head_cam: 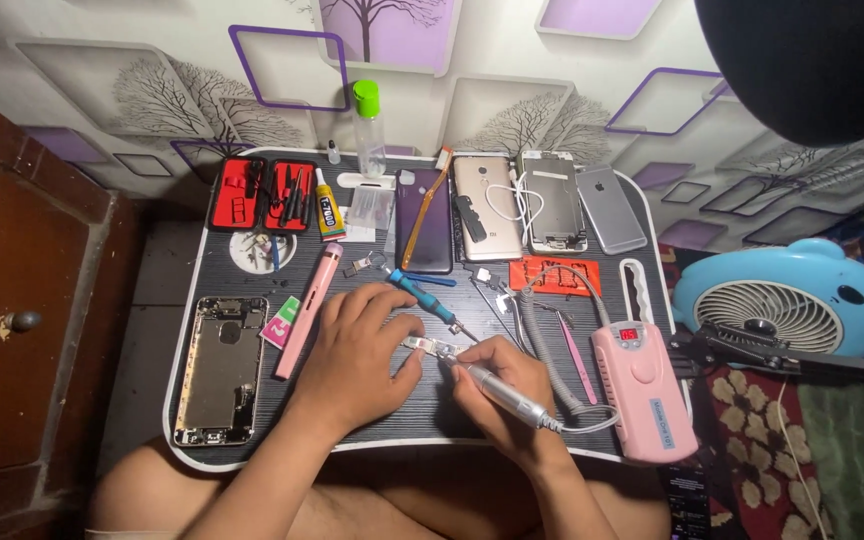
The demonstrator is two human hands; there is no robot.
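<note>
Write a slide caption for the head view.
Left hand steadies a small metal part while right hand applies a silver pen-shaped rotary tool.

Black ribbed lap tray point(252, 270) with white rim; pink control box point(644, 388); red tool case point(263, 194); purple phone point(424, 220); pale-blue fan point(790, 298); green-capped bottle point(368, 128).

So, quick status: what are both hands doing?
Left hand pins small metal part. Right hand grips silver rotary tool, tip at the part. Blue screwdriver lies close behind.
</note>
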